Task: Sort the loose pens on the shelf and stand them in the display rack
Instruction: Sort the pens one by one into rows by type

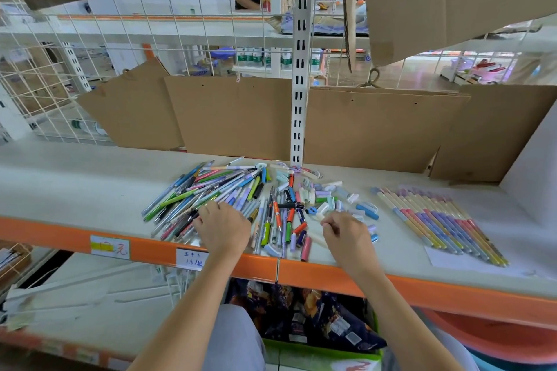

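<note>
Both your hands rest at the shelf's (75,187) front edge. Your left hand (222,227) lies flat, fingers spread, on the loose pens (211,193), which run away up-right; your right hand (346,235), fingers curled, seemingly empty, sits beside scattered caps (328,196).

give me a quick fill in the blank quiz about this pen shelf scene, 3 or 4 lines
1. The left hand rests on the jumbled pile of ____.
2. The neat row of pens lies to the ____ of the loose caps.
3. The front edge of the shelf is coloured ____.
4. Behind the pile, sheets of ____ lean against the wire grid.

Missing words: pens; right; orange; cardboard
</note>
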